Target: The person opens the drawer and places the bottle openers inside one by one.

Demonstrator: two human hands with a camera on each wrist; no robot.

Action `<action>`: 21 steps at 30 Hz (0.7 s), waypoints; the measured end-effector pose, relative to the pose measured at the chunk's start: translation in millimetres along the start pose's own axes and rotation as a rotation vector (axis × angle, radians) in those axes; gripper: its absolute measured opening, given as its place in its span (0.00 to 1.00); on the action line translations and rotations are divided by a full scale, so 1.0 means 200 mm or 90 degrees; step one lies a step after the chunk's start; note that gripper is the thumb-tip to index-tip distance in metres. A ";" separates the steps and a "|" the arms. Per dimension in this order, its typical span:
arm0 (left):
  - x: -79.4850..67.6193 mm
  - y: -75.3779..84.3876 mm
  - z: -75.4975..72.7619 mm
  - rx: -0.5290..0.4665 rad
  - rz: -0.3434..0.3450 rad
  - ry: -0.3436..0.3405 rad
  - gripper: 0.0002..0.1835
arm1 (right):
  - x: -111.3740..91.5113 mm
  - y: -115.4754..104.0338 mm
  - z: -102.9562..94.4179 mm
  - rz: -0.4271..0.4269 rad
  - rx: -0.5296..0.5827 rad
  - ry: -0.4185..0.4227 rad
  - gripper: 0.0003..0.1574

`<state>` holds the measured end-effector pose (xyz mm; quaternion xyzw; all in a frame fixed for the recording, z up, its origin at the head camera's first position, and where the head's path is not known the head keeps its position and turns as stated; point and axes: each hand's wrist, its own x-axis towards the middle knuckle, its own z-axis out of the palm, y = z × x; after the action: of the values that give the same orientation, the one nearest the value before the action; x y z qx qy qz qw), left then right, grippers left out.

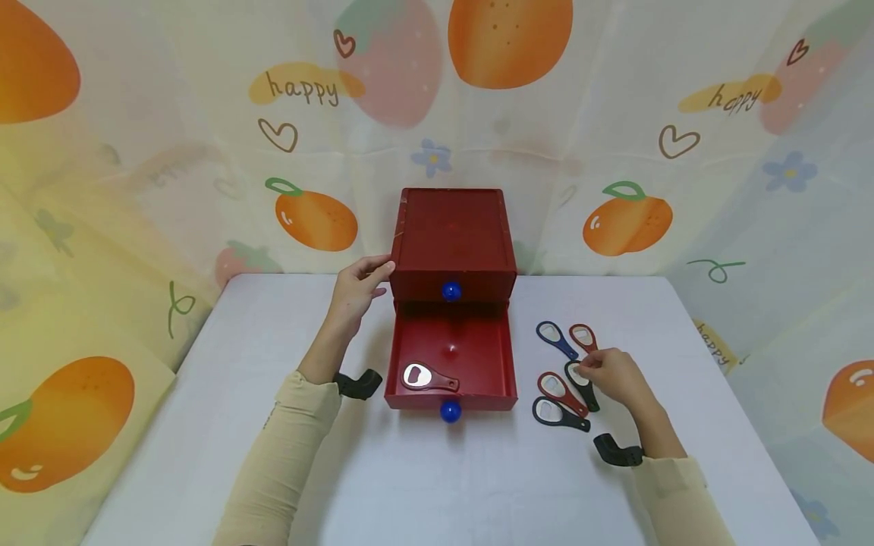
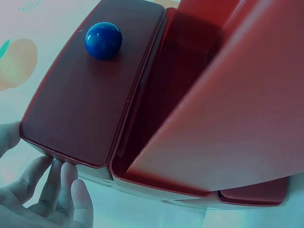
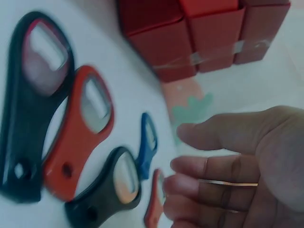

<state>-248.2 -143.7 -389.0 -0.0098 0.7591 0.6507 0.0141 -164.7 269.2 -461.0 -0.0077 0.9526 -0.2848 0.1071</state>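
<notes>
My left hand (image 1: 355,292) rests at the left side of a red drawer cabinet (image 1: 451,227), its fingers (image 2: 50,190) against the side wall. Below the cabinet's shut top drawer, a red drawer (image 1: 471,349) with a blue knob (image 1: 451,412) is pulled out. Inside it, near the front, lies a red bottle opener (image 1: 429,377). My right hand (image 1: 617,375) reaches over several bottle openers on the table, thumb and fingers apart in the right wrist view. Nearest its fingertips are a dark opener (image 1: 583,387) and a red opener (image 1: 583,336).
A blue opener (image 1: 556,339), another red opener (image 1: 562,393) and a black opener (image 1: 560,414) lie close together right of the drawer. The white table (image 1: 437,485) meets a fruit-printed cloth (image 1: 205,152) behind the cabinet. A black wrist camera (image 1: 617,451) sits under the right wrist.
</notes>
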 end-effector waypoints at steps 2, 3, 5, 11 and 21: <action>0.00 0.00 0.00 0.000 0.000 0.000 0.25 | -0.01 0.03 0.01 0.026 -0.015 -0.010 0.15; 0.00 0.00 0.00 -0.002 0.000 0.000 0.25 | -0.01 0.04 0.02 0.037 -0.023 -0.013 0.15; 0.00 0.00 0.01 -0.004 0.000 0.000 0.25 | -0.02 0.06 0.04 0.055 -0.042 -0.019 0.14; 0.00 -0.01 0.01 -0.001 0.002 -0.004 0.24 | -0.06 0.11 0.07 0.112 -0.087 -0.047 0.16; 0.01 0.00 0.00 0.002 -0.001 0.003 0.24 | -0.10 0.11 0.13 0.131 -0.101 -0.003 0.17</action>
<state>-249.3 -143.0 -389.0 -0.0119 0.7600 0.6497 0.0126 -139.4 274.8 -489.8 0.0807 0.9675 -0.1963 0.1373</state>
